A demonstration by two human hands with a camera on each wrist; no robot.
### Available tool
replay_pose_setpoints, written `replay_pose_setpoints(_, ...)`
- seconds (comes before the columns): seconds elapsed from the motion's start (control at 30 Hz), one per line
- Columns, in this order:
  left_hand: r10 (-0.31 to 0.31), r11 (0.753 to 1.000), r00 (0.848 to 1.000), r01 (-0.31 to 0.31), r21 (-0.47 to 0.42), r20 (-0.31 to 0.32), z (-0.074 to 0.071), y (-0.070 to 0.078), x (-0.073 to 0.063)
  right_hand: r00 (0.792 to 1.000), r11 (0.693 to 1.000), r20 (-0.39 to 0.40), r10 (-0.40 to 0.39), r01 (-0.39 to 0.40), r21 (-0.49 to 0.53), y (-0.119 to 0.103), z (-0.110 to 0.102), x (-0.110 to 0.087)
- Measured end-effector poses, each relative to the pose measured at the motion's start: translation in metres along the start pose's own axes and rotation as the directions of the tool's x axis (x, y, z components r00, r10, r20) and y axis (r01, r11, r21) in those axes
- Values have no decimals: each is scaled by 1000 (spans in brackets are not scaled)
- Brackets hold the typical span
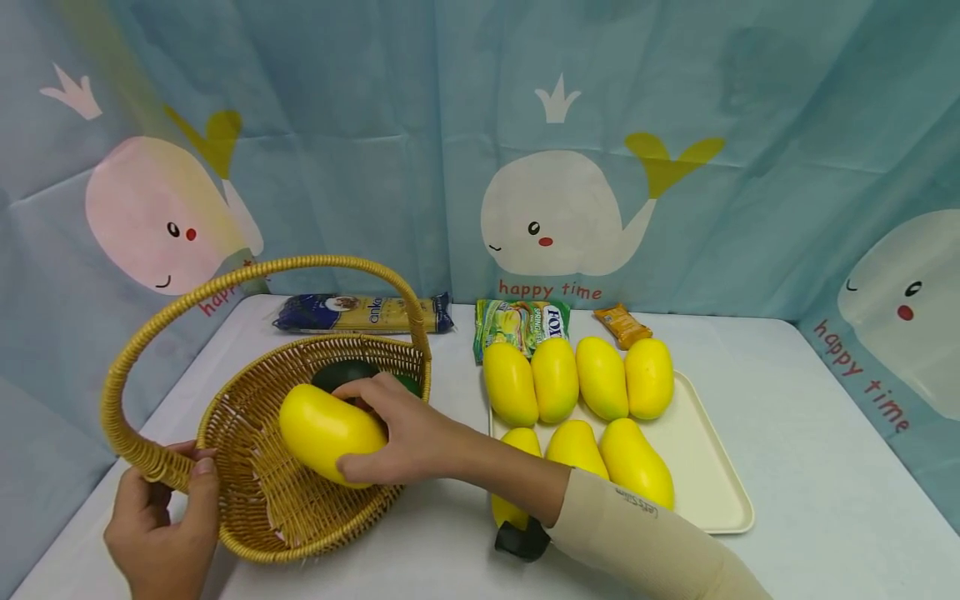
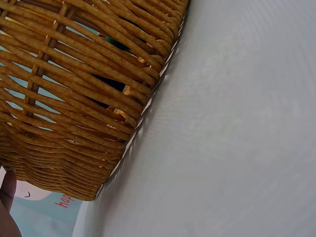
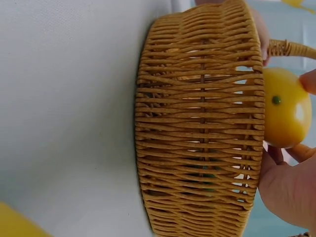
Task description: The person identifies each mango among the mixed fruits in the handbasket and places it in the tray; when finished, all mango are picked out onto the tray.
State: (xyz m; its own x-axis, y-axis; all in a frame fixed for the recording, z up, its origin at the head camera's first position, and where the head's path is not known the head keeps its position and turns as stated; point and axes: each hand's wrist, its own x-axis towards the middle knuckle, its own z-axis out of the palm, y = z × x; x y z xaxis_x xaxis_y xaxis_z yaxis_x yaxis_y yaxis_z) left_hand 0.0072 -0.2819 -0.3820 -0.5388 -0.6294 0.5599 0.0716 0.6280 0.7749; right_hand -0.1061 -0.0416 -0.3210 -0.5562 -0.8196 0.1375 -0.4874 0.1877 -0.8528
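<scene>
My right hand [image 1: 408,433] grips a yellow mango [image 1: 326,433] over the wicker basket [image 1: 262,392]. In the right wrist view that mango [image 3: 289,108] shows above the basket's rim, with fingers and thumb around it. My left hand [image 1: 168,521] holds the basket at its near left side, where the arched handle meets the rim. Inside the basket lie dark green things [image 1: 345,375], partly hidden behind the mango and my right hand. Several more mangoes [image 1: 600,379] lie in two rows on a cream tray [image 1: 708,467] to the right; my right forearm covers part of the near row.
Behind the basket lies a pasta packet [image 1: 360,314]. A green FOX packet [image 1: 517,325] and a small orange packet [image 1: 622,325] are behind the tray. A black object [image 1: 522,540] sits near the tray's front left, below my forearm. A curtain with whales hangs behind the white table.
</scene>
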Motion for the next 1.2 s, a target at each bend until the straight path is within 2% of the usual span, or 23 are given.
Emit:
replay_pose_setpoints(0.33,14,1000,1000,-14,-6,6,-1,0,0,998,998,-56,28,-24,61,-1,-9,-16)
replay_pose_setpoints(0.53,0,1000,1000,0,5,2,-1,1,-1,996,996,-81,31,-24,86,-1,-13,-23)
replay_pose_setpoints(0.73,4,1000,1000,-4,11,8,-1,0,-2,993,995,-116,35,-23,101,-8,-20,-32)
replay_pose_setpoints(0.97,14,1000,1000,-14,-17,11,-1,-2,1,986,990,-141,93,-76,120,-9,-28,-48)
replay_pose_setpoints(1.2,11,1000,1000,-10,-18,13,-1,-2,1,982,988,-167,93,-70,134,-11,-35,-69)
